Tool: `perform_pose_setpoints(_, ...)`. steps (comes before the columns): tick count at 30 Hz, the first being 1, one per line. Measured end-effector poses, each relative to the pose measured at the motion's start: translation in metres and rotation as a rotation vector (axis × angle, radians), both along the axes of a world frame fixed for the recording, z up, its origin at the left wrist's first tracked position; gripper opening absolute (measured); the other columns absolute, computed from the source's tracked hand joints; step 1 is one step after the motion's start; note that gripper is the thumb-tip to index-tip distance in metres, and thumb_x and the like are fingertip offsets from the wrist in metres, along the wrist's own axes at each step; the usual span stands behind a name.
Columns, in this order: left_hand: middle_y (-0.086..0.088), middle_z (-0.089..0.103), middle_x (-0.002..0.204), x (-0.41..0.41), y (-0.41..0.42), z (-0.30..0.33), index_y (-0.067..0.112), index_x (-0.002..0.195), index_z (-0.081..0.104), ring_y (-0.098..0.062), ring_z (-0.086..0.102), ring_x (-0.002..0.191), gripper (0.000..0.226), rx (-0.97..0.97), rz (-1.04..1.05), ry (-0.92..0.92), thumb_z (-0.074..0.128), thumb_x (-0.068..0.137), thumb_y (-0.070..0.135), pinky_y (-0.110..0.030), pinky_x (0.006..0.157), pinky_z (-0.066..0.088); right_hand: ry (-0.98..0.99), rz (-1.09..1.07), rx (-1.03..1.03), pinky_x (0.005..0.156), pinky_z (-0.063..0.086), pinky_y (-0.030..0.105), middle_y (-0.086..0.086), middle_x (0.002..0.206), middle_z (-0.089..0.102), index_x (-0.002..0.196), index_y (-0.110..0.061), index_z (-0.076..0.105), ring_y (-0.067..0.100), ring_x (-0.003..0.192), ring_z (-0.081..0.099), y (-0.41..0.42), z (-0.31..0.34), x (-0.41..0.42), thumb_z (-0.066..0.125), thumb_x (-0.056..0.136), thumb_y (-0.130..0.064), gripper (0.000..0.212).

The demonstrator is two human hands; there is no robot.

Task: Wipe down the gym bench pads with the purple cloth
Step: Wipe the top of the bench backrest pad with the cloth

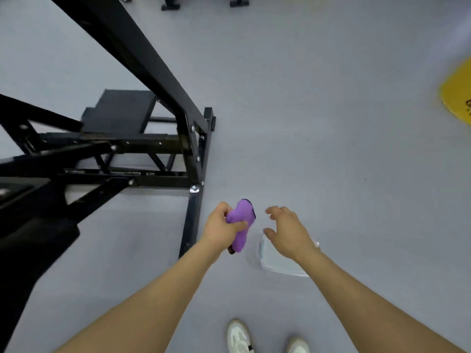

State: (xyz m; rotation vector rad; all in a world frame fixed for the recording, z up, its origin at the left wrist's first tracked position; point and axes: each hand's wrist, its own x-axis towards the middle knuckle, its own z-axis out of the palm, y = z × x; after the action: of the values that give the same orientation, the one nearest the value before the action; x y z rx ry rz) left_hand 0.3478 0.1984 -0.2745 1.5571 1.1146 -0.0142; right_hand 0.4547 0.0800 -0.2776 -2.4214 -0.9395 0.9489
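Observation:
My left hand (220, 225) grips the bunched purple cloth (242, 225) in the air above the grey floor, thumb across its middle. My right hand (285, 229) hovers just to the right of the cloth, fingers spread and loosely bent, holding nothing. The black gym bench (119, 110) fills the left side; its black seat pad (119, 113) shows under the slanted frame beam, and another dark pad (33, 240) lies blurred at the lower left. Both hands are to the right of the bench's foot bar (196, 189).
A clear plastic container (277, 261) lies on the floor beneath my right wrist. A yellow floor marking (458, 95) sits at the right edge. More black equipment feet (204, 2) stand at the top. My white shoes (239, 337) are at the bottom.

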Motion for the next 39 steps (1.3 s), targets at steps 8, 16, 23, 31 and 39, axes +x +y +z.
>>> perform_pose_setpoints(8,-0.014,0.064,0.097,-0.111,-0.015,0.148,0.006,0.102,0.054,-0.021,0.061,0.082,0.017,-0.167,0.232,-0.440,0.061,0.086,0.004,-0.031,0.072,0.053,0.546,0.057,0.288,0.087,0.049,0.020,0.003,0.122,0.059,0.131,-0.014,0.047,0.013,0.108,0.057,0.006,0.161,-0.091,0.062,0.089,-0.014,0.045)
perform_pose_setpoints(16,-0.015,0.067,0.100,-0.245,-0.076,0.220,0.004,0.112,0.059,-0.024,0.063,0.082,0.027,-0.229,0.222,-0.556,0.053,0.093,0.022,-0.030,0.072,0.054,0.776,-0.068,0.475,0.090,0.053,0.040,0.009,0.112,0.064,0.122,-0.010,0.054,0.022,0.099,0.063,-0.042,0.221,-0.231,0.069,0.083,-0.013,0.042)
perform_pose_setpoints(23,-0.012,0.061,0.115,-0.350,-0.088,0.260,0.010,0.118,0.053,-0.023,0.063,0.099,0.068,0.002,0.381,-0.511,0.083,0.064,0.038,-0.027,0.077,0.055,0.749,0.083,0.477,0.067,0.057,0.028,0.001,0.087,0.066,0.098,-0.018,0.061,0.013,0.076,0.065,-0.043,0.280,-0.326,0.059,0.089,-0.004,0.017)
perform_pose_setpoints(31,-0.014,0.070,0.098,-0.501,-0.051,0.266,0.004,0.115,0.062,-0.023,0.065,0.085,0.055,-0.464,0.614,-0.770,0.066,0.070,0.035,-0.031,0.072,0.058,0.547,0.384,0.374,0.080,0.055,0.034,0.012,0.101,0.068,0.113,-0.003,0.062,0.018,0.086,0.064,0.036,0.301,-0.461,0.069,0.082,-0.007,0.032)
perform_pose_setpoints(39,-0.017,0.066,0.106,-0.674,0.061,0.198,0.006,0.116,0.055,-0.027,0.066,0.084,0.052,-0.224,0.947,-0.544,0.077,0.072,0.023,-0.030,0.055,0.053,0.207,0.518,0.254,0.085,0.048,0.031,0.002,0.095,0.063,0.106,-0.014,0.064,0.017,0.089,0.059,0.168,0.224,-0.606,0.071,0.082,-0.024,0.027)
